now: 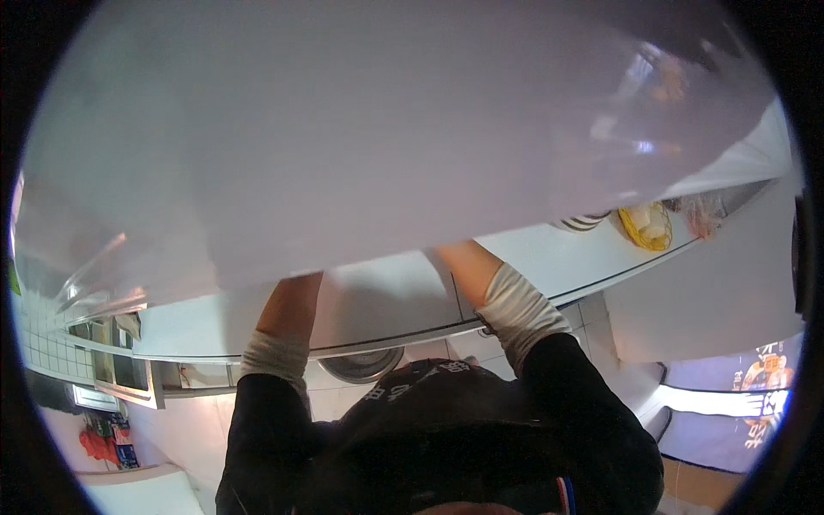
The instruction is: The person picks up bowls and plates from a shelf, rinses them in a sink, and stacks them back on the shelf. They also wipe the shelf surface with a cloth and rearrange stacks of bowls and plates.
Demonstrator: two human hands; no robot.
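Note:
A large glossy grey-white panel [386, 129] fills the upper part of the head view, right in front of the camera, and bears blurred reflections. Both of my forearms reach up beneath its lower edge, so my left hand and my right hand are out of view. What they hold or touch is hidden. My sleeves are black with pale ribbed cuffs. Below the panel runs a white counter [386, 302] with a dark line along its front edge and a seam between my forearms.
At the counter's right lie a yellow mesh basket [646, 226] with pale pieces in it, a striped bowl [583, 222] and a clear plastic bag [703, 215]. A round metal lid or basin [362, 365] sits low behind the counter edge. An open metal-framed unit [129, 373] stands left.

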